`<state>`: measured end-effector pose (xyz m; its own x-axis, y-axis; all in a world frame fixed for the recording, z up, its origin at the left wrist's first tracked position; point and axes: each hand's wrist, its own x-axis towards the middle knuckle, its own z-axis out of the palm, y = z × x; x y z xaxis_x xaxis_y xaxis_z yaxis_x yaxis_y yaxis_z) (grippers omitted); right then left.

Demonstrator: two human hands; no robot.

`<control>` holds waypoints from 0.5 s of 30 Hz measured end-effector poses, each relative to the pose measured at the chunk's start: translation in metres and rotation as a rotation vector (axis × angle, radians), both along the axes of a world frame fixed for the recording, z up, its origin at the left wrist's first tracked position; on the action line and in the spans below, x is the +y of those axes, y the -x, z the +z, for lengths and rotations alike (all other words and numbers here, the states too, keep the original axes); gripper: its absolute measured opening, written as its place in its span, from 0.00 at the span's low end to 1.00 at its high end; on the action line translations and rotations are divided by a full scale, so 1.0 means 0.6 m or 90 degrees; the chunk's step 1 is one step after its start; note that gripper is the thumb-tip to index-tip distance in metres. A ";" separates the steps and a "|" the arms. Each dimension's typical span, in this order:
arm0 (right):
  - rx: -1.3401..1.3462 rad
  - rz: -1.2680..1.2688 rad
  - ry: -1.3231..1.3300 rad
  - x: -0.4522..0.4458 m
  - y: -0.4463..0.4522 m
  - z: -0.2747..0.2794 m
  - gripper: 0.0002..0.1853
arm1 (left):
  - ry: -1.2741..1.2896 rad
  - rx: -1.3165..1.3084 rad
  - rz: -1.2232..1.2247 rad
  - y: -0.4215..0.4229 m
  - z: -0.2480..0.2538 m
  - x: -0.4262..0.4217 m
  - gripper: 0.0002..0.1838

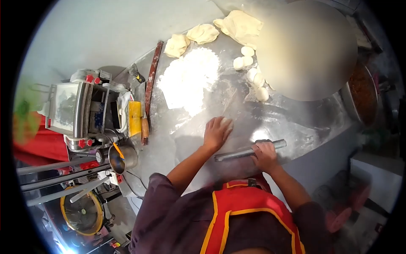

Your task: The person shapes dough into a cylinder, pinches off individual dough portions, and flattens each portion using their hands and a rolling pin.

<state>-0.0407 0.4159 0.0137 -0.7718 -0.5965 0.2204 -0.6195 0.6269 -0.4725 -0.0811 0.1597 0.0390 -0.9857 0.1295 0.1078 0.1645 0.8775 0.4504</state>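
My left hand [217,134] is over the floury metal table, its fingers curled over a small pale piece of dough [227,122] that shows only partly at the fingertips. Nearer my body, my right hand [266,155] wraps round one end of a grey rolling pin [237,154], which lies slantwise along the table's front. Ahead of the left hand is a wide heap of white flour [188,78]. Several small round dough pieces [262,94] sit farther off to the right.
Larger dough lumps [203,34] and a big dough slab [242,27] rest along the back. A long reddish-brown stick [153,80] lies at left, beside a dough-roller machine [80,110] and a metal pot [131,157]. A large bowl [344,95] stands right. A blurred patch hides the upper right.
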 end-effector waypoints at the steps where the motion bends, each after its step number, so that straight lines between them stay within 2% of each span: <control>1: 0.014 -0.009 -0.017 -0.004 -0.003 0.002 0.25 | 0.009 0.029 -0.017 -0.016 0.000 -0.006 0.19; 4: 0.035 -0.007 -0.074 0.001 -0.008 -0.021 0.30 | -0.035 0.071 -0.027 0.036 -0.025 0.016 0.26; 6: 0.040 0.004 -0.070 0.006 -0.010 -0.033 0.29 | 0.048 -0.012 -0.014 0.044 -0.050 0.031 0.32; 8: 0.036 0.012 -0.079 0.008 -0.008 -0.033 0.30 | 0.125 -0.053 -0.022 0.049 -0.030 0.045 0.35; 11: 0.052 0.010 -0.090 0.004 -0.002 -0.032 0.31 | 0.138 -0.074 -0.015 0.070 -0.011 0.058 0.39; 15: 0.095 0.004 -0.073 0.003 -0.010 -0.031 0.31 | 0.132 0.008 0.009 0.084 -0.011 0.070 0.39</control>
